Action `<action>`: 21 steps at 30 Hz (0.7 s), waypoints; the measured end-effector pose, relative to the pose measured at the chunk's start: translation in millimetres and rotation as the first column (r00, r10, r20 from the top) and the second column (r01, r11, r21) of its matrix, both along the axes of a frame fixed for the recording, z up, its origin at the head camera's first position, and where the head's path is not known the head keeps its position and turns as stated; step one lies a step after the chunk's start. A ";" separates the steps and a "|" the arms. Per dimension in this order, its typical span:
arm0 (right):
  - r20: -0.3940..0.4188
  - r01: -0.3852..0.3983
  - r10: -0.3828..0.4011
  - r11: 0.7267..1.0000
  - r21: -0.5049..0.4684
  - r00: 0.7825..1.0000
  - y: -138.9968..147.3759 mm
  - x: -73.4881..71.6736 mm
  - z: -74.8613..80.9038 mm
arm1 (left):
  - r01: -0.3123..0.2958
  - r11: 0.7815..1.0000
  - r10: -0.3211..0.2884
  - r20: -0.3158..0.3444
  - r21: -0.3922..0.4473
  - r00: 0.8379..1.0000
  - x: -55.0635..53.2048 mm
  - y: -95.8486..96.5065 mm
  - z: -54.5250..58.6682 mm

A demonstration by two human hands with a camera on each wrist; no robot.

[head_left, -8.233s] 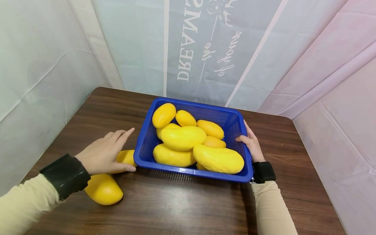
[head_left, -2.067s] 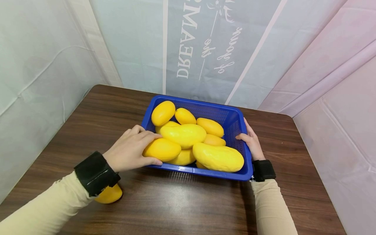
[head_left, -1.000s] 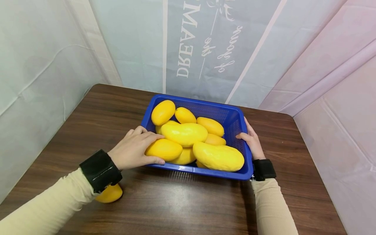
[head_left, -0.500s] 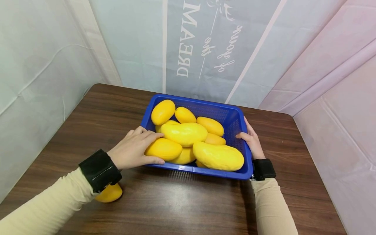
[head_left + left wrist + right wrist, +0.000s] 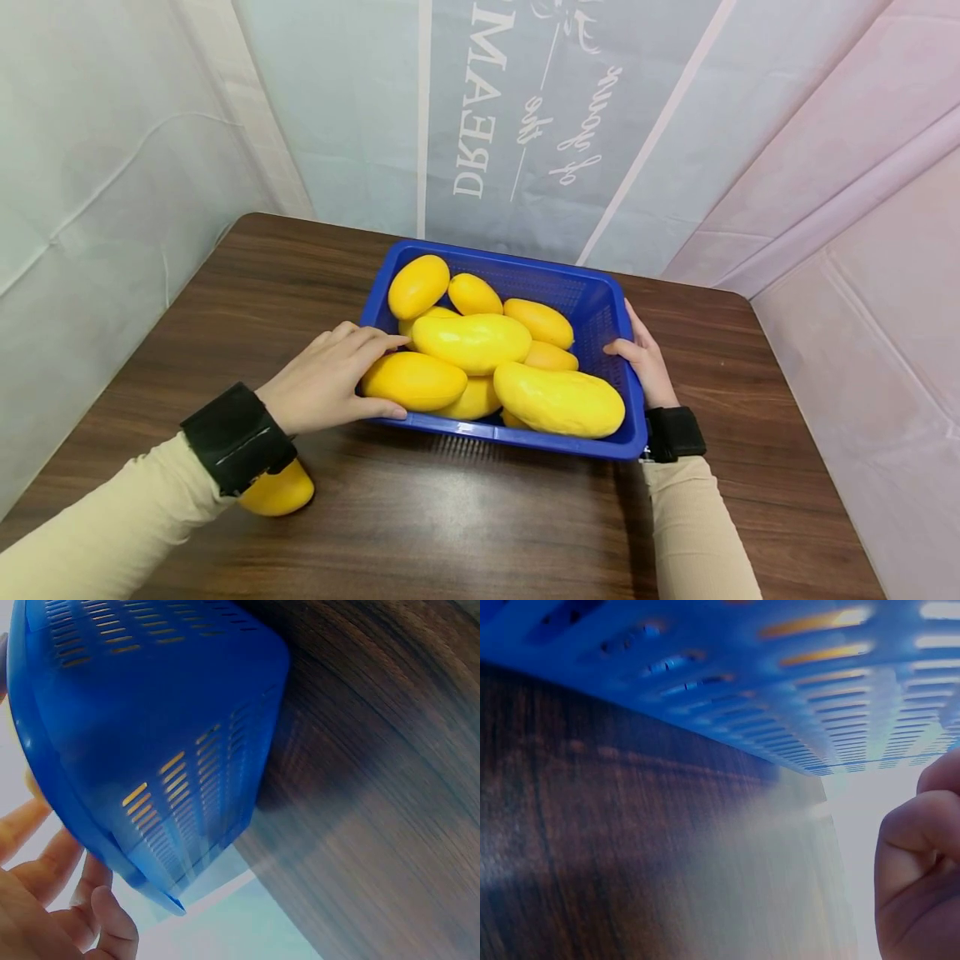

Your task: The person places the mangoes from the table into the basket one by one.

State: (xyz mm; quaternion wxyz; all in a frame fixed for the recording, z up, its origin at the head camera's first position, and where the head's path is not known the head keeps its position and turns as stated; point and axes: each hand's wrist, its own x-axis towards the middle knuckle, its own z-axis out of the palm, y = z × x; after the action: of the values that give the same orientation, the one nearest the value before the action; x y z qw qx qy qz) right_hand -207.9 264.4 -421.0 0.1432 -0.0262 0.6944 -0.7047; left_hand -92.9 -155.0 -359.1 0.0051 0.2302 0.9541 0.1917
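A blue plastic basket (image 5: 480,432) with slotted sides sits on the table, holding several yellow mangoes. My left hand (image 5: 324,383) is over its left rim, with thumb and index finger loosely spread about the left end of a mango (image 5: 414,382). That mango lies on others at the basket's front left corner. In the left wrist view, the left fingers (image 5: 52,862) show beside the rim. My right hand (image 5: 643,360) grips the basket's right side, thumb inside the rim. A big pale yellow mango (image 5: 558,400) lies at the front right.
Another mango (image 5: 279,490) lies on the brown wooden table (image 5: 465,533), partly hidden by the left wrist's black band (image 5: 238,437). A printed grey curtain (image 5: 517,125) hangs behind the table, with pale sheets at both sides.
Earlier, the left hand reached toward a mango left of the basket, then held one inside the front left corner. Now its fingers have loosened and drawn slightly left. The right hand stays put.
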 end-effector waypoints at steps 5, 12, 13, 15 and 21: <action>0.003 0.000 0.000 1.000 0.008 1.000 0.9 -0.6 -0.9 | -0.004 1.000 0.004 0.004 0.003 1.000 4.3 -8.0 2.0; 0.003 0.006 -0.006 1.000 0.014 1.000 0.1 -0.2 -0.6 | -0.049 0.999 0.049 0.054 0.003 0.997 13.8 -18.4 4.3; 0.004 0.007 -0.007 1.000 0.014 1.000 0.0 -0.1 -0.4 | -0.052 0.999 0.052 0.054 0.002 0.997 15.0 -19.7 4.0; 0.005 0.009 -0.009 1.000 0.014 1.000 0.2 0.0 -0.1 | -0.057 0.998 0.057 0.055 0.001 0.997 17.8 -22.1 3.3; 0.005 0.006 -0.006 1.000 0.008 1.000 0.9 0.2 0.0 | -0.086 0.996 0.083 0.066 0.036 0.994 27.7 -29.9 -2.5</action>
State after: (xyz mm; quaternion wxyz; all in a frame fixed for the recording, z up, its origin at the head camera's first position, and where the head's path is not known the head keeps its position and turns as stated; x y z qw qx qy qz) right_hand -207.7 265.3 -421.1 0.1428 -0.0217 0.6968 -0.7026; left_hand -65.2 -185.0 -361.6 0.0231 0.1835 0.9583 0.2177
